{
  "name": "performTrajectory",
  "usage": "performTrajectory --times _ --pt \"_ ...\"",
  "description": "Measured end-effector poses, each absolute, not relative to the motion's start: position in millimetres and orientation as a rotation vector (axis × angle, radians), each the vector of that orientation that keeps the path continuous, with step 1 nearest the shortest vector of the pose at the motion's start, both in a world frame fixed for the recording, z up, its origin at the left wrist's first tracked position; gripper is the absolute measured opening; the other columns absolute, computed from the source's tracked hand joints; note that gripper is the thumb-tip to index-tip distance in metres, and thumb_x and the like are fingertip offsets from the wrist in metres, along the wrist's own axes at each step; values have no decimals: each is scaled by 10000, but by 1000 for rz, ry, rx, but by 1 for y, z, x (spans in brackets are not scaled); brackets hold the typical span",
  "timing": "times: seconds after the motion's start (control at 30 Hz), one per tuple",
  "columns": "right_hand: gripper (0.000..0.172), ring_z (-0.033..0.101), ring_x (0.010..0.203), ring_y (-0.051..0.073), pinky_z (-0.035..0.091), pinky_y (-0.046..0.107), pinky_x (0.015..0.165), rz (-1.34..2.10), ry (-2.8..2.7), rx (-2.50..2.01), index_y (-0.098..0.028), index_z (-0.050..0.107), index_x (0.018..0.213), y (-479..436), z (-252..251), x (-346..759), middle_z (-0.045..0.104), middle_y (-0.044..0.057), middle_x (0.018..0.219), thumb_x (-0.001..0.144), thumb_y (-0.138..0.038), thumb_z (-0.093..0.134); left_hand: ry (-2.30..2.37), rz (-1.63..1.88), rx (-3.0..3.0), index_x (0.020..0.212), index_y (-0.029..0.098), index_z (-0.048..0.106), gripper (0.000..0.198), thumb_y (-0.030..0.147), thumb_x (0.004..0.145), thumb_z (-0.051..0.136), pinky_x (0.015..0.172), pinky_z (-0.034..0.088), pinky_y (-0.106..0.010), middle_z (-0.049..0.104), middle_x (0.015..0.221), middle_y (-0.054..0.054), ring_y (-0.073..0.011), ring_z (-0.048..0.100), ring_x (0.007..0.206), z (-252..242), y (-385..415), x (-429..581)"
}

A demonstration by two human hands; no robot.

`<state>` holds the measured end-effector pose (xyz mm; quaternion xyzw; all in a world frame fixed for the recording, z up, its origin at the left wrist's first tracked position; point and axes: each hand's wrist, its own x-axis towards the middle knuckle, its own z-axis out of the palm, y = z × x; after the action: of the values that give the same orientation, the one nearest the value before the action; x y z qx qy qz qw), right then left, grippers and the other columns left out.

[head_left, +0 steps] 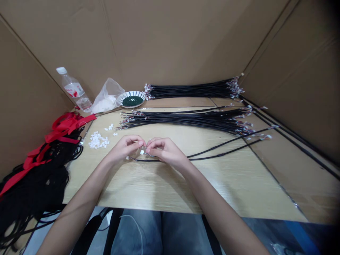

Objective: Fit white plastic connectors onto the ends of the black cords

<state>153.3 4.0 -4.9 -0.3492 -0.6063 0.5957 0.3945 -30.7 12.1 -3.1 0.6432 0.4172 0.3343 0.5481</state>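
Note:
My left hand and my right hand meet above the wooden tabletop, fingertips pinched close together. A small white connector sits between them, and the left fingers seem to hold it. My right fingertips pinch fine wire ends beside it. A black cable runs under both hands, and its far end reaches out to the right. A loose heap of white connectors lies left of my left hand. Two bundles of black cables with fine wire ends lie beyond my hands.
A second black cable bundle lies along the back. Behind it stand a water bottle, a plastic bag and a plate of green granules. Red straps and black cords are heaped left. Cardboard walls surround the table.

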Motion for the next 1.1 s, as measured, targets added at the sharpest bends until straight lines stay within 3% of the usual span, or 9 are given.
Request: performTrajectory --times 0.07,0.27,0.47,1.1 --pt "109 561 716 133 413 265 687 1507 -1546 -882 -139 681 602 4 -5 154 628 36 763 666 -228 675 1005 803 1532 760 121 648 275 393 785 617 443 212 -202 422 513 49 -64 309 451 -1 12 -30" --pt "112 561 707 145 413 278 684 1469 -1599 -882 -140 671 593 7 -11 152 630 35 733 668 -223 659 1003 807 1528 684 124 644 222 340 701 691 520 332 -209 581 636 -4 -95 468 557 2 11 -26" --pt "116 565 716 151 421 285 715 1383 -1666 -926 -134 670 613 9 -16 152 626 43 754 673 -230 647 1052 771 1560 625 117 622 248 343 720 666 457 283 -198 520 562 17 -69 388 479 2 10 -25" --pt "115 547 714 145 395 260 677 1470 -1608 -960 -145 659 585 9 -12 151 605 30 725 656 -211 596 1016 779 1528 619 122 666 157 269 663 697 523 395 -209 579 628 -18 -107 507 575 1 13 -30"
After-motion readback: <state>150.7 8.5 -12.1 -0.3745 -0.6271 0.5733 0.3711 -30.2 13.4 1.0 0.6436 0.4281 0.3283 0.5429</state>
